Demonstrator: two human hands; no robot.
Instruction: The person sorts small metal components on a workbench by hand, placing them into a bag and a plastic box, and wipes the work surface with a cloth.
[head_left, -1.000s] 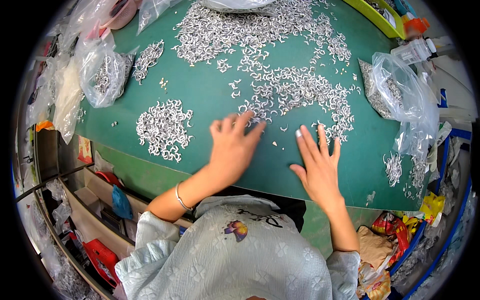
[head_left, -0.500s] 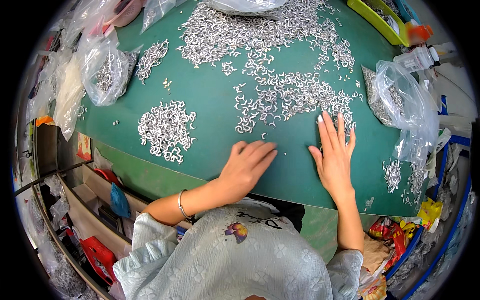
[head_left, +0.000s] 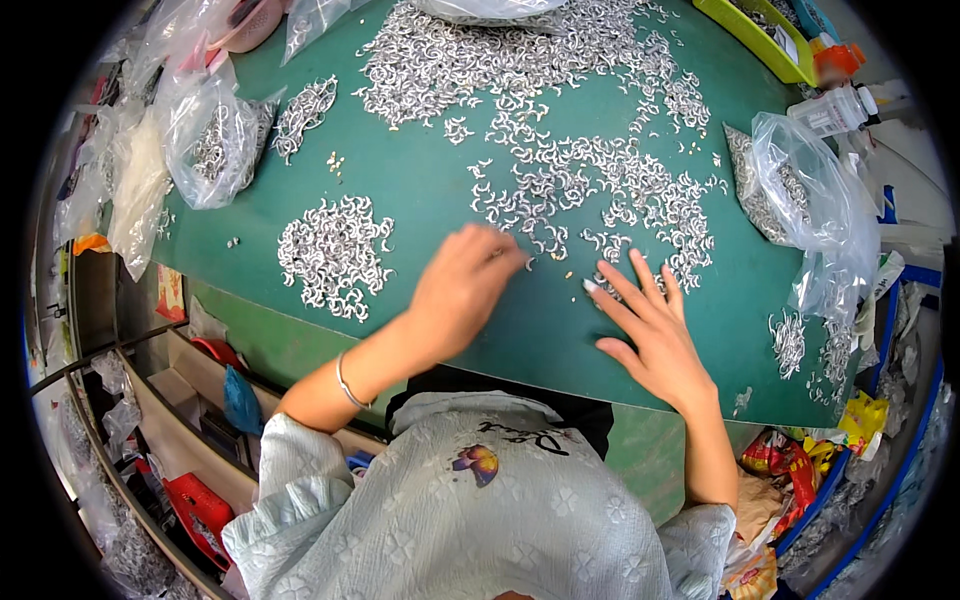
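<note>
Green work mat [head_left: 420, 190] carries small curved metal clips [head_left: 600, 190], strewn centrally, with a separate heap [head_left: 330, 250] at left. Left hand [head_left: 462, 290] is loosely curled, fingertips among clips; whether it grips one cannot be told. Right hand [head_left: 655, 335] lies flat, fingers spread. Clips judged light, stiff, slippery; pinch singly by the curve.

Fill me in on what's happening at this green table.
A person is working with both bare hands among small curved silver metal pieces spread over a green table. The left hand reaches into the near edge of the main scatter, fingers curled at a few pieces. The right hand lies flat and open on the table beside the scatter. A separate pile of the same pieces sits to the left. Clear plastic bags holding more pieces lie at both sides of the table.
</note>
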